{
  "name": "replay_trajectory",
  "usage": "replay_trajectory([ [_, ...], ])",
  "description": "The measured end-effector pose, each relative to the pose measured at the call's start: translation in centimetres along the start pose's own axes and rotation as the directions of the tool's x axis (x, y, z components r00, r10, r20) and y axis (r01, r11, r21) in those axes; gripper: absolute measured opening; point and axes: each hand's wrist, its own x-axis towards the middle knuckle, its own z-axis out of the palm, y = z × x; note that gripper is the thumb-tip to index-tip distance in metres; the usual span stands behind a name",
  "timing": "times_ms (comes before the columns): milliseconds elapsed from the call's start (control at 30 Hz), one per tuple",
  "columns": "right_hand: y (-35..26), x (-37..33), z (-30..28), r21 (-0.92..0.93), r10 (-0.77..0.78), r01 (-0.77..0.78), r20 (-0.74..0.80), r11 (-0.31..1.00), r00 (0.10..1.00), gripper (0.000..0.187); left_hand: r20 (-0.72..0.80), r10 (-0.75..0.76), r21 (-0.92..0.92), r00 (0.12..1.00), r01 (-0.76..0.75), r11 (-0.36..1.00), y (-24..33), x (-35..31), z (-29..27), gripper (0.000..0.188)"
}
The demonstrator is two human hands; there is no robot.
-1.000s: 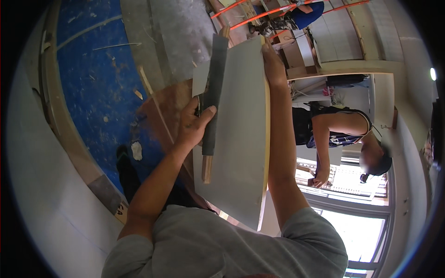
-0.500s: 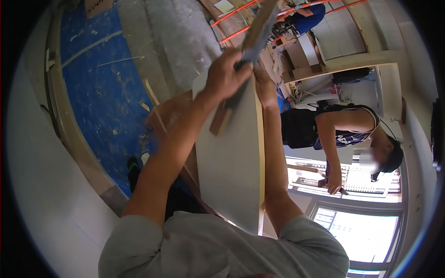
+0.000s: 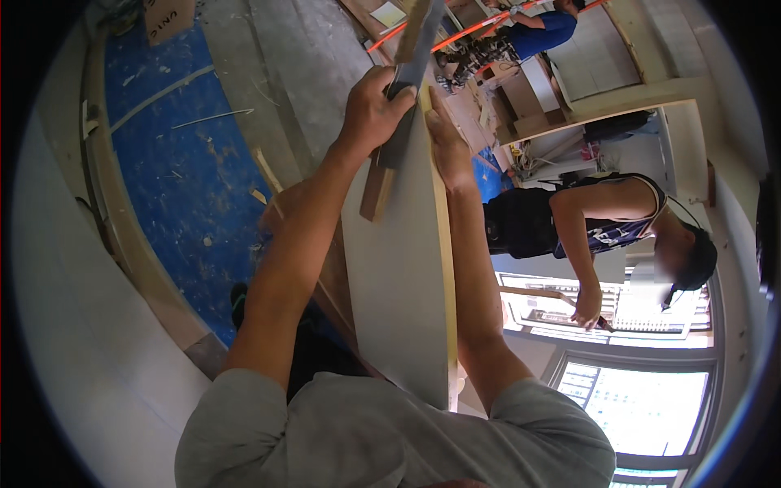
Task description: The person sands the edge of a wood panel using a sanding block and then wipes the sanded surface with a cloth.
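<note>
My left hand [image 3: 374,114] is closed around a long wooden bar [image 3: 377,189] with a dark grey strip along it; the strip's exact kind is hard to make out. The bar lies at a slant across the far end of a long white board [image 3: 394,293] with a pale yellow edge. That board stretches away from my body between my forearms. On its right edge, my right hand [image 3: 450,153] grips the board with the thumb near the top, close to the bar; its other fingers are mostly hidden.
A person in a dark vest and cap [image 3: 606,215] stands close on the right, holding a tool low. Farther off, someone in a blue shirt [image 3: 541,34] is near orange rails [image 3: 488,27]. Blue floor sheeting [image 3: 179,179] with debris lies left, beside a pale wall [image 3: 89,325].
The bar and my left hand have shifted left and slightly away from me. My right hand and the board's far end have also moved a little left. The wooden bar looks less blurred.
</note>
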Motion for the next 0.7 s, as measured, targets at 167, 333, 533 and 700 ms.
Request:
replay_trajectory([
  [167,-3.1,-1.3,0.1,0.227,0.272,-0.267,0.009,0.937,0.962,0.054,0.192,-0.072,-0.065,0.979,0.086,0.994,6.6,-10.5,-2.3,0.027],
  [333,-1.2,-0.9,-0.1,0.209,0.110,-0.112,0.018,0.971,0.994,0.051,0.065,0.044,-0.019,0.997,-0.043,0.999,1.4,-2.4,0.3,0.017],
  [533,-2.6,-2.0,-1.4,-0.351,0.100,-0.070,0.069,0.934,0.993,0.050,0.195,-0.040,-0.033,0.980,0.047,0.998,6.5,-10.2,-1.8,0.026],
  [700,1.2,-1.2,-2.1,0.015,0.098,-0.099,0.081,0.995,0.992,0.052,0.130,0.116,-0.065,0.985,-0.109,0.992,3.8,-6.6,0.0,0.020],
])
